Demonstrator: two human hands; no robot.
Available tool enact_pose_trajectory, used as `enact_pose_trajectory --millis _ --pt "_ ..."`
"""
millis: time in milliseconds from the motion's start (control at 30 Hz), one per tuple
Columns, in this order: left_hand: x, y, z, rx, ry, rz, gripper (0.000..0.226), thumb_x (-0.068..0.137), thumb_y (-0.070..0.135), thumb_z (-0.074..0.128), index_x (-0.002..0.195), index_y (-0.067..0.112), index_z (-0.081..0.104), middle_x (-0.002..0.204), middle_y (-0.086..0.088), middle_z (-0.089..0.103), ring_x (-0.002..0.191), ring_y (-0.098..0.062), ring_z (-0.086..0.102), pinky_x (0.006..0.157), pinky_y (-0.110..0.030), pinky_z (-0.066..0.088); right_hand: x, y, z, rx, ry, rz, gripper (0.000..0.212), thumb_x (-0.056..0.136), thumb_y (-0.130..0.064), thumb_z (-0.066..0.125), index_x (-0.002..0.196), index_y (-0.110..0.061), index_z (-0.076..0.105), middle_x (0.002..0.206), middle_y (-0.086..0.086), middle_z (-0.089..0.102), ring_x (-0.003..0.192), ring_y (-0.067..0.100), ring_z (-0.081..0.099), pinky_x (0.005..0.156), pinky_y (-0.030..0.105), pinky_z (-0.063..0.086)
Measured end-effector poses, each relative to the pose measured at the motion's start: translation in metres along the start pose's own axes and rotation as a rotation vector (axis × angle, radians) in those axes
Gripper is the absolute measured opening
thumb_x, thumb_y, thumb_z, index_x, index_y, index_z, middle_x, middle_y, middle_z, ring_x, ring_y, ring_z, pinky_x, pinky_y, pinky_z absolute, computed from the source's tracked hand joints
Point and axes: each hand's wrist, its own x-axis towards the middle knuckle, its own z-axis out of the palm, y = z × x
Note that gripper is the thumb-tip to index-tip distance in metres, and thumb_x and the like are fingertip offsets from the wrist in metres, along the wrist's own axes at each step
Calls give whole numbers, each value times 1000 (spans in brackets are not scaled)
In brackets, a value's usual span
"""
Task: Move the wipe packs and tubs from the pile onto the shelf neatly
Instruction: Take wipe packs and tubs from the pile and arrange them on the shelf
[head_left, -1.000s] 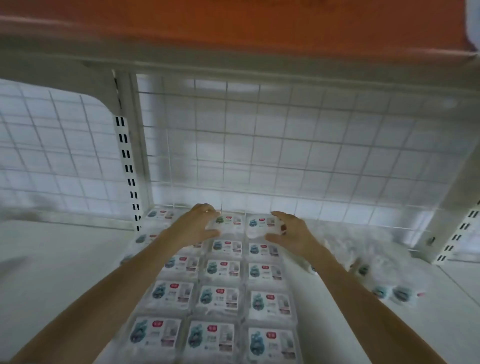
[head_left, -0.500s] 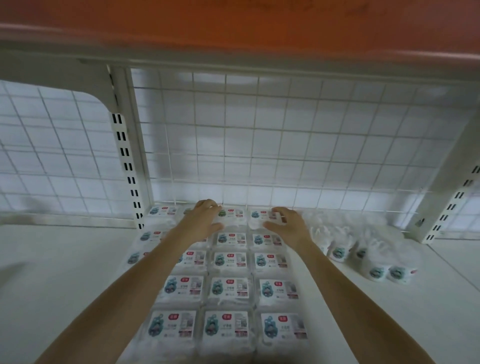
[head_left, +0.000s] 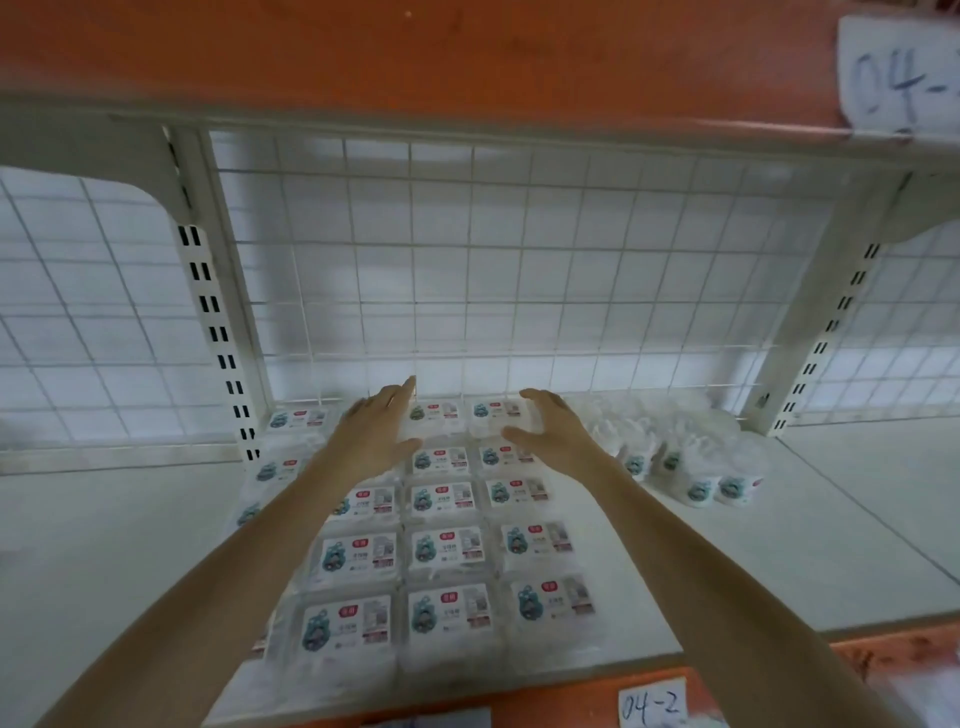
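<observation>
Both hands sit over the back row of packs (head_left: 444, 501) on the shelf (head_left: 810, 561). Left hand (head_left: 376, 434) has fingers straight and spread, holding nothing; right hand (head_left: 553, 434) is relaxed and likewise empty. The rear pack (head_left: 436, 413) lies between them, at 3 o'clock from the left and 9 from the right, about equally near, long axis left-right. Packs are flat, white, blue-labelled, in tidy rows. Tubs (head_left: 696, 486) cluster at 3 o'clock, bagged, loose.
</observation>
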Motion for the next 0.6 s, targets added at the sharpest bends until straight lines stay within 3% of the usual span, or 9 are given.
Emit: enact_pose_trajectory --millis 167,300,500,600 --pt "-40 5 -14 46 102 26 58 92 38 48 142 15 30 140 -3 39 123 -19 45 98 -33 39 -42 2 -26 -294 41 -138 46 88 -38 56 130 -22 47 135 -1 50 125 18 42 103 34 34" --pt "-88 18 -21 133 179 30 42 91 35 52 128 15 49 126 -2 53 114 -19 53 92 -33 43 -89 1 -38 -337 72 -203 41 89 -38 53 127 -22 50 128 -4 55 117 16 50 94 32 40" --pt "-181 52 -20 128 313 -6 21 73 21 74 89 10 66 82 -5 65 72 -26 67 60 -33 52 -174 15 -46 -292 102 -343 37 90 -37 53 124 -24 53 115 -6 62 106 11 56 81 26 44" --pt "-233 79 -17 93 327 -68 28 75 37 50 83 14 64 75 -1 64 65 -21 66 54 -30 51 -213 27 -42 -260 68 -392 34 90 -36 54 122 -25 54 109 -6 62 98 11 57 76 23 43"
